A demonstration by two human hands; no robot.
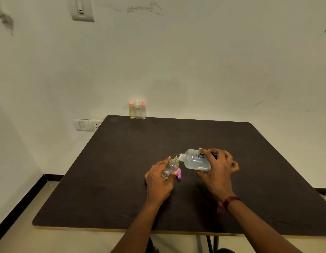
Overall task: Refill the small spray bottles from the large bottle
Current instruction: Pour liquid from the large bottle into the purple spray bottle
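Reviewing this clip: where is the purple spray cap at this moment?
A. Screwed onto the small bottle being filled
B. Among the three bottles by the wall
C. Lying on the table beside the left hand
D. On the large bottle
C: the purple cap lies on the table beside the left hand, which holds the small bottle with its neck bare, close to the mouth of the large bottle in the right hand.

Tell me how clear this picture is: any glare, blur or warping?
Head view: dim, warm light, no hard glare; soft focus, so small print on the large bottle in the right hand is unreadable and the small spray bottle in the left hand blurs; wide-angle warping tilts the wall switch.
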